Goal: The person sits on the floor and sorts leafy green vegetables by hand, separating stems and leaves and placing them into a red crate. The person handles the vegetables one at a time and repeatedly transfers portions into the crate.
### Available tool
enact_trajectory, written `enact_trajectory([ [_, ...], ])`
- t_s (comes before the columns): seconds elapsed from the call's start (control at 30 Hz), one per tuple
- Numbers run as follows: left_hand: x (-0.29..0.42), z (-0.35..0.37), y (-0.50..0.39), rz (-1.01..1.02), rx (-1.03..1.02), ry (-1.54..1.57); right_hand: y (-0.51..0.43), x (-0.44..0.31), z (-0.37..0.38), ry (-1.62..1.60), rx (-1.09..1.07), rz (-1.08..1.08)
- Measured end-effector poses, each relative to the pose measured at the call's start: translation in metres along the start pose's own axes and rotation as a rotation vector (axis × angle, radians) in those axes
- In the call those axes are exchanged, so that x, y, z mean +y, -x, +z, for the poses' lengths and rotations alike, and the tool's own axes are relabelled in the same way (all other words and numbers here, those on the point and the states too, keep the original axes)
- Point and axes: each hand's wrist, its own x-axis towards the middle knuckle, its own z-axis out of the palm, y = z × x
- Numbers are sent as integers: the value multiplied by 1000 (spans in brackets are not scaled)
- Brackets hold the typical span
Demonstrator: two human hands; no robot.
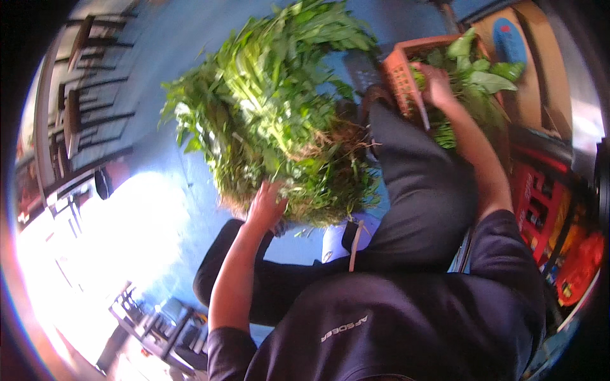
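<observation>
A large heap of leafy greens (267,85) with stems and thin roots lies in front of me, piled in bunches. My left hand (268,207) touches the near edge of the heap, beside the leaves and roots; its fingertips are partly hidden in the greens. To the right stands an orange plastic basket (400,81) with perforated walls, tilted in view and holding leaves. My right hand (434,85) reaches inside it, next to a bright green leafy clump (418,78). Blur hides whether the fingers grip it. Broad leaves (486,76) stick up past the basket's far side.
Blue floor (167,114) surrounds the heap. My bent legs (419,190) in dark trousers border it on the near side. Wooden stools (76,114) stand at the left. A tan panel (533,57) with a blue oval, a red crate (538,205) and a red plastic bag (579,269) are at the right.
</observation>
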Motion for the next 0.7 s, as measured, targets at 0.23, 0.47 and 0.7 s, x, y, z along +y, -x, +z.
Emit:
enact_trajectory([
  [0.23,36,108,-19,17,-79,-279,19,-34,-113,3,-140,-46],
  [0.47,30,89,-30,194,-442,-144,48,-174,-229,-190,-222,-42],
  [0.7,-111,-38,-66,-619,715,363,74,-385,-218,-128,-324,-657],
])
